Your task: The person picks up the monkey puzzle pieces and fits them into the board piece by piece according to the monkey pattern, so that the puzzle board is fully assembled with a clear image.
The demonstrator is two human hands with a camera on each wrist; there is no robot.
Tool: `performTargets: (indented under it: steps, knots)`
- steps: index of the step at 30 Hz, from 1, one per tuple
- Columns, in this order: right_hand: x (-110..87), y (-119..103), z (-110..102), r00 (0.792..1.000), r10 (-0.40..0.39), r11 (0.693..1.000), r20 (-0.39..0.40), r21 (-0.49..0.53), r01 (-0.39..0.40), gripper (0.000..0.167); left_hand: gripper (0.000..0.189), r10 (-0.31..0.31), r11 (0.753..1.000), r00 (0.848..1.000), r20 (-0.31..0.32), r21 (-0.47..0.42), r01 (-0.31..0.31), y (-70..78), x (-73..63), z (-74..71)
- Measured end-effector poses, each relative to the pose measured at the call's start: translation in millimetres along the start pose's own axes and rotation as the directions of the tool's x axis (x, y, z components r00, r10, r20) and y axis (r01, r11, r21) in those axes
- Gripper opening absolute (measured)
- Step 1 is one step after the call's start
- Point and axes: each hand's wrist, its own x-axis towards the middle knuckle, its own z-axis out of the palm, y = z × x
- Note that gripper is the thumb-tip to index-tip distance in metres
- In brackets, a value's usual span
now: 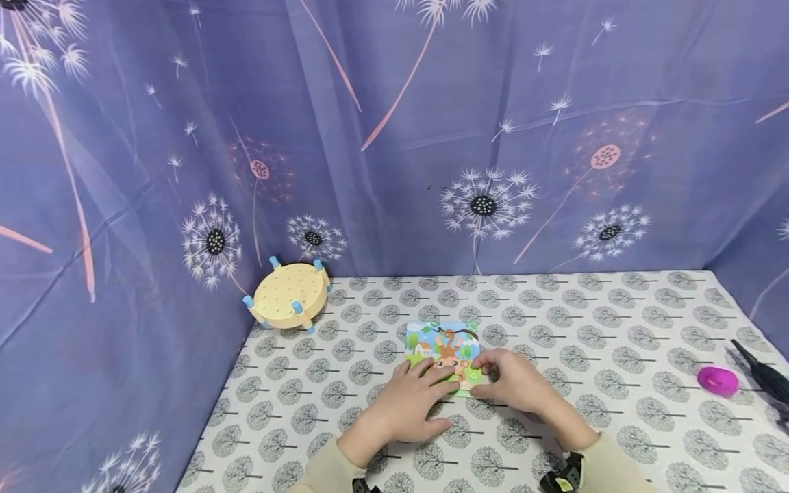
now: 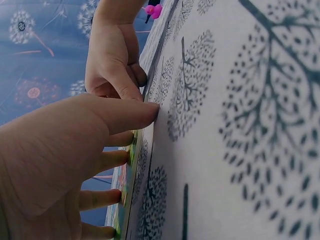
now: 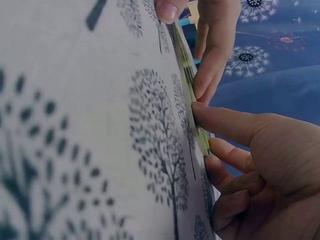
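Observation:
A thin square picture board [image 1: 425, 335] with a brown cartoon animal, grass, trees and a small house lies flat on the tree-print cloth. Across its lower part my left hand [image 1: 409, 404] spreads its fingers, the tips resting on the board and the thumb out over the cloth. At the lower right corner my right hand [image 1: 514, 380] pinches the edge between thumb and forefinger. In the right wrist view the right thumb [image 3: 225, 120] touches the board's near edge, while the other fingers curl beneath. Seen edge-on in the left wrist view, the board [image 2: 131, 180] is partly hidden by the left fingers.
A yellow pegged disc with blue tips [image 1: 290, 294] stands at the table's back left corner. Off to the right lie a magenta oval item [image 1: 718, 381] and a dark object with a pointed end [image 1: 764, 373]. Purple dandelion-print curtains [image 1: 394, 171] enclose the table.

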Motion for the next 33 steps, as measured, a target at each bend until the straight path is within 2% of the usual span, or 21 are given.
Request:
performTargets:
  steps: [10, 17, 28, 30, 33]
  knots:
    - [-3.9, -3, -1, 1.000, -0.004, 1.000, 0.010, -0.008, 0.004, 0.040, 0.064, 0.020, 1.000, 1.000, 0.008, 0.010, -0.020, 1.1, -0.2, 1.0]
    - [-4.4, -3, -2, 0.999, 0.052, 0.999, 0.009, 0.016, -0.052, 0.042, 0.068, 0.015, 0.999, 1.000, 0.012, 0.038, -0.016, 0.8, 1.2, -1.2]
    - [-2.8, -1, -9, 0.994, 0.107, 0.992, 0.034, 0.070, -0.109, 0.044, 0.071, -0.062, 0.998, 0.998, 0.019, 0.029, 0.062, -3.4, 1.8, 0.1]
    - [-2.5, -2, -10, 0.995, 0.097, 0.992, 0.034, 0.083, -0.100, 0.046, 0.071, -0.065, 0.997, 0.998, 0.027, 0.037, 0.064, -3.7, 1.9, -0.5]
    - [-2.4, 0, -10, 0.998, 0.040, 0.996, 0.040, 0.083, -0.044, 0.046, 0.072, -0.064, 0.997, 0.997, 0.033, 0.055, 0.062, -4.3, 2.4, -0.1]
